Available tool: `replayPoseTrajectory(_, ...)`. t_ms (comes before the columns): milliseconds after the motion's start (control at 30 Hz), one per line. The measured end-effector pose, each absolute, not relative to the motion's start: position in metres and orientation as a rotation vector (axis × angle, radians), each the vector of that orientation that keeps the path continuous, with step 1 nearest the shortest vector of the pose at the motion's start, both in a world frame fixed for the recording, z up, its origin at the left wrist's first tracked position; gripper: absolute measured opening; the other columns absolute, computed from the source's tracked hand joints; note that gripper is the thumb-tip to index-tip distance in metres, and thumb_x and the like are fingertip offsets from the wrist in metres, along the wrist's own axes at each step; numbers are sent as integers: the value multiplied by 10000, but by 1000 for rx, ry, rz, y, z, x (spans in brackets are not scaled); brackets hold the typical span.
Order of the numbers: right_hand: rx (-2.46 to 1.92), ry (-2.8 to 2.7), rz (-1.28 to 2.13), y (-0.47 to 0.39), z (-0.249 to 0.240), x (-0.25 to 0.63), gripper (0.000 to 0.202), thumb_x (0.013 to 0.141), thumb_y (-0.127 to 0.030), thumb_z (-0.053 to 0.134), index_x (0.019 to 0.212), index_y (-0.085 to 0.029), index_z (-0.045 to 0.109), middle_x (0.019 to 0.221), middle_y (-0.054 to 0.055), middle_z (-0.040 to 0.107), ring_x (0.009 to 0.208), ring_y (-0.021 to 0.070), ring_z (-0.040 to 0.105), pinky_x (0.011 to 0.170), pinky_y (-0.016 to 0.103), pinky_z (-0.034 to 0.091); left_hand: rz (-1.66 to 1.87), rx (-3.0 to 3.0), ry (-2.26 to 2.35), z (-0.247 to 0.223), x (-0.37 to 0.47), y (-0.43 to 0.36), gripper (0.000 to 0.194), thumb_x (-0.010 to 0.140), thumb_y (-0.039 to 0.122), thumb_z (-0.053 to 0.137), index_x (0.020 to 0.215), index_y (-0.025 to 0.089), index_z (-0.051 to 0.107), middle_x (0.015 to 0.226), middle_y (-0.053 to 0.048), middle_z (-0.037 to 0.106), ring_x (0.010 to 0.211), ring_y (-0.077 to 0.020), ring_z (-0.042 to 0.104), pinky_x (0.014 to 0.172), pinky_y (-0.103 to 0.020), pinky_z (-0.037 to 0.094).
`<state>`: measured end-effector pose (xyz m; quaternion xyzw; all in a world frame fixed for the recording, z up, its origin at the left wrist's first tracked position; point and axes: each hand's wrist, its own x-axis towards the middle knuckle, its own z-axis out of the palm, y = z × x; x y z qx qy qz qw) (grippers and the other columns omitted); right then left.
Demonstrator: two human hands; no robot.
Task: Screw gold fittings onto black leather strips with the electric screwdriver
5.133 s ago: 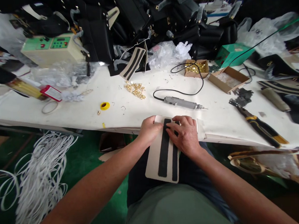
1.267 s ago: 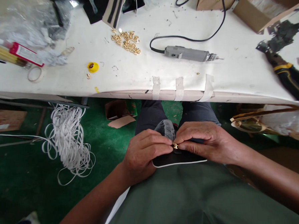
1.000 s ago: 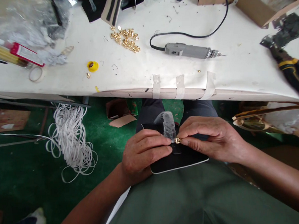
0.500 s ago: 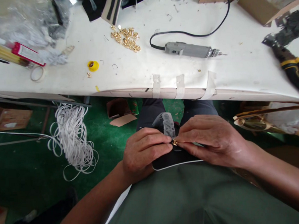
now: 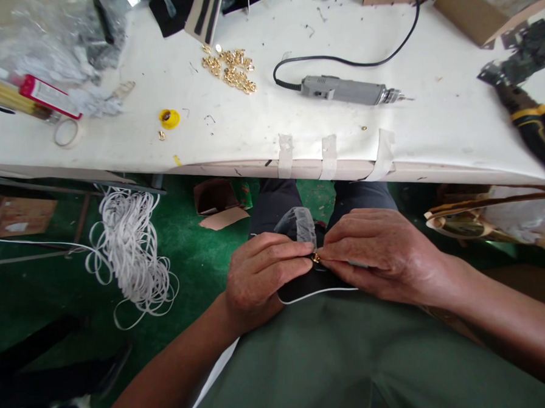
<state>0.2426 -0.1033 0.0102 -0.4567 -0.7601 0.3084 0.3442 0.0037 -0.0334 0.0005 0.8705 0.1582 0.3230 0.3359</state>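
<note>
A right hand pinches a small, shiny gold metal fitting in closed fingers over a pale-edged black flat panel near the white worktop; the left hand's fingers lie together across the panel, their grip hidden.

Soft, pale light falls from above onto the counter, the brightest area, spread from nine through twelve to three o'clock. Below its edge the green floor sinks into gloom, murkiest near eight o'clock, where dark legs blur into shadow. Glare spots the clear plastic between ten and eleven o'clock. A sheen lies on the hands; the gold fitting glints, its detail too small to read. Wide-angle stretching broadens the forearms toward four and seven o'clock.
</note>
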Motion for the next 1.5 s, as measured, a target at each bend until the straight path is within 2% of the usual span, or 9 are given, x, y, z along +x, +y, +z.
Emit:
replayPoseTrajectory(167,-1168,-1839,993,-102,10,242,132,975,-187,663,983,-232,787,929,72,775,814,182,717,734,314,547,857,2218,408,0,8,-34,191,908,191,785,1080,163,707,1055,-123,833,945,-204,784,847,-357,651)
replayPoseTrajectory(400,-1201,-1610,1292,-100,22,245,164,925,-163,694,1038,-217,800,939,68,777,847,181,715,753,290,568,880,2189,446,3,11,-34,182,918,212,782,1079,193,700,1030,-89,834,917,-190,783,816,-341,646)
replayPoseTrajectory(500,-1254,-1509,1404,-98,23,245,67,920,-240,741,956,-202,782,908,50,764,809,165,698,733,273,559,871,2185,415,2,9,-34,197,929,215,774,1110,188,700,1066,-101,827,956,-196,777,847,-358,645)
replayPoseTrajectory(633,-1228,-1461,1538,-94,22,248,124,950,-302,727,947,-192,784,851,30,749,747,145,671,680,262,533,872,2214,378,3,7,-31,136,972,193,711,1107,186,702,1084,-102,822,980,-197,775,871,-381,654)
replayPoseTrajectory(833,-1147,-1602,1439,-88,24,254,101,936,-247,734,1011,-220,795,875,19,758,760,146,681,706,278,518,913,2237,363,6,8,-28,107,1007,228,667,1087,186,722,1070,-98,824,980,-210,776,872,-413,671)
replayPoseTrajectory(1067,-1070,-1718,1204,-91,20,251,194,935,-137,649,1046,-245,766,887,9,745,787,142,681,740,267,512,922,2230,359,10,10,-29,110,994,227,689,1087,181,726,1074,-94,818,1015,-220,769,883,-415,671)
replayPoseTrajectory(1200,-1006,-1753,1063,-92,15,249,122,950,-143,650,1012,-202,737,868,22,721,775,129,648,723,251,490,911,2241,326,13,11,-28,121,1011,237,666,1067,154,733,1070,-109,808,1039,-227,754,881,-417,668)
replayPoseTrajectory(1367,-934,-1666,1225,-90,12,253,127,1013,-250,669,1058,-170,758,924,58,741,837,136,682,756,249,520,931,2274,345,14,13,-29,90,991,222,692,1052,170,734,1059,-94,784,1027,-227,755,867,-412,673)
replayPoseTrajectory(1500,-922,-1588,1207,-90,10,254,98,980,-242,725,1009,-162,773,889,50,747,795,128,692,727,242,525,949,2282,355,15,13,-30,104,1014,241,662,1043,172,734,1069,-87,761,1033,-222,744,860,-407,671)
